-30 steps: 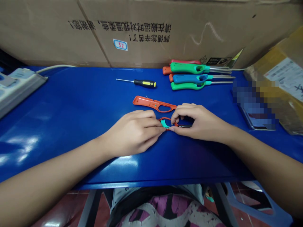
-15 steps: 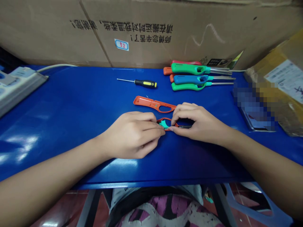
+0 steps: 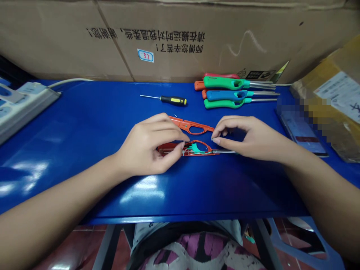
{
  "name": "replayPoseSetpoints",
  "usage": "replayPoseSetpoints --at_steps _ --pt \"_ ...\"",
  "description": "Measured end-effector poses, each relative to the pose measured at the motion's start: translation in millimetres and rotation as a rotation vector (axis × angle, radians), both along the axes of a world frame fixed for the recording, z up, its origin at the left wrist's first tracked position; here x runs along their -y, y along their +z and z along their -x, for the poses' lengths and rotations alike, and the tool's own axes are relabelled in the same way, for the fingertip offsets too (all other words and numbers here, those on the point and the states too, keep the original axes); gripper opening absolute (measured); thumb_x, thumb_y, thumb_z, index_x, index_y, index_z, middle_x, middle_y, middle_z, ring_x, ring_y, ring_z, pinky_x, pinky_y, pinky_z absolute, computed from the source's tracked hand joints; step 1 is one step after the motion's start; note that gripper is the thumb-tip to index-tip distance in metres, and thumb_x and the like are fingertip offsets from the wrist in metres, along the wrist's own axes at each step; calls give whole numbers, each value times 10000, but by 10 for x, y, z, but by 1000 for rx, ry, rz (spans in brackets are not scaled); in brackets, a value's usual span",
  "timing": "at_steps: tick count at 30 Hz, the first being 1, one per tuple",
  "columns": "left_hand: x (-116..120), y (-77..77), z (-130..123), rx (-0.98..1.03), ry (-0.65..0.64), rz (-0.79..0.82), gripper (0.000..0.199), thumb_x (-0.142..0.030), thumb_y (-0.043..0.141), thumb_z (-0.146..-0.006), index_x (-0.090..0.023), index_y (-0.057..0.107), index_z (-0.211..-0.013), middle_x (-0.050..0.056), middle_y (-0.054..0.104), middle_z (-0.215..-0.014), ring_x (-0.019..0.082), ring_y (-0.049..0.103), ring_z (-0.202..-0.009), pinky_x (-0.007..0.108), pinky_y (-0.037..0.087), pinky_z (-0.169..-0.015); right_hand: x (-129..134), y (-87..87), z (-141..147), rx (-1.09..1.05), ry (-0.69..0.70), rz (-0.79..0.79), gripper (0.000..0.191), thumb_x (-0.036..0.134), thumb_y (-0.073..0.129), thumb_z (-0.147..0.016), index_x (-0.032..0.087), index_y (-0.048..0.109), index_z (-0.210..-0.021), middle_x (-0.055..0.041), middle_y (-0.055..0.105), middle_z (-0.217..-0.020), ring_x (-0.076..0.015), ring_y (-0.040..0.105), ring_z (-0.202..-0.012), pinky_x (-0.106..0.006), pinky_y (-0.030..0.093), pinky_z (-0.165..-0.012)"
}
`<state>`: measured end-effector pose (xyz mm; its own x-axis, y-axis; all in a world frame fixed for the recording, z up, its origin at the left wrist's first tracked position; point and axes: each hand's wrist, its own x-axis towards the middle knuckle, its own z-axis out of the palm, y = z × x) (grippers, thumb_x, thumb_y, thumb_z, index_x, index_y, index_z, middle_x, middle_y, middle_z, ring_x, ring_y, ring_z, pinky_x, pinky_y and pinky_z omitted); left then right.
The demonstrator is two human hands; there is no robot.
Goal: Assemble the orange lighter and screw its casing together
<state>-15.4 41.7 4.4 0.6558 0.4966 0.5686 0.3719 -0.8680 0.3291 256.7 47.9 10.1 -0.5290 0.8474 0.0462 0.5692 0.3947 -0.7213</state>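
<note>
An opened orange lighter half [image 3: 207, 151] lies on the blue table, with a teal trigger [image 3: 196, 148], thin wires and a metal tube pointing right. Over its handle end is my left hand [image 3: 154, 144], thumb and fingertips curled near the inner parts; whether they pinch anything is hard to see. My right hand [image 3: 247, 137] hovers above the metal tube, thumb and fingers apart with nothing between them. Behind, an orange cover half [image 3: 182, 123] lies with its left end hidden by my left hand.
Several coloured lighters [image 3: 225, 94] are stacked at the back right. A black-yellow screwdriver [image 3: 173, 100] lies at the back middle. A power strip [image 3: 30, 99] sits left; a phone [image 3: 302, 131] and a taped box [image 3: 334, 93] are right. A large carton [image 3: 168, 22] stands behind.
My right hand has come off the lighter half and moved slightly right, its fingers parting. My left hand has shifted up and left, uncovering more of the handle and wires.
</note>
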Motion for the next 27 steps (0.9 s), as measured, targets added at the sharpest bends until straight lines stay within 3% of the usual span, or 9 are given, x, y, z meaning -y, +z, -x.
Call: replayPoseSetpoints --at_steps 3,8,14,27 --pt "-26 -15 9 -70 10 64 149 -174 615 -871 -174 730 -967 49 767 -910 184 681 -845 352 532 -862 -6 1 -23 58 74 44 93 322 698 -849 233 703 -874 -20 686 -898 -175 610 -834 -324 479 -782" --pt "-96 28 76 -223 67 335 237 -181 598 -858 -180 733 -1053 42 761 -976 193 692 -919 311 533 -822 4 -38 6 107 89 83 160 383 707 -852 224 699 -840 -22 666 -897 -169 602 -832 -320 473 -774" --pt "-225 136 196 -399 -39 596 293 -300 637 -913 -237 714 -1188 23 746 -1142 169 697 -928 262 527 -781 8 -52 14 119 58 105 175 391 727 -832 221 697 -796 -16 653 -876 -170 605 -831 -335 464 -791" --pt "-244 107 182 -330 -96 708 244 -376 691 -903 -247 750 -1101 5 759 -1082 157 692 -943 255 522 -807 2 -39 -20 161 55 130 239 456 700 -850 223 690 -795 -13 670 -827 -159 573 -754 -314 435 -692"
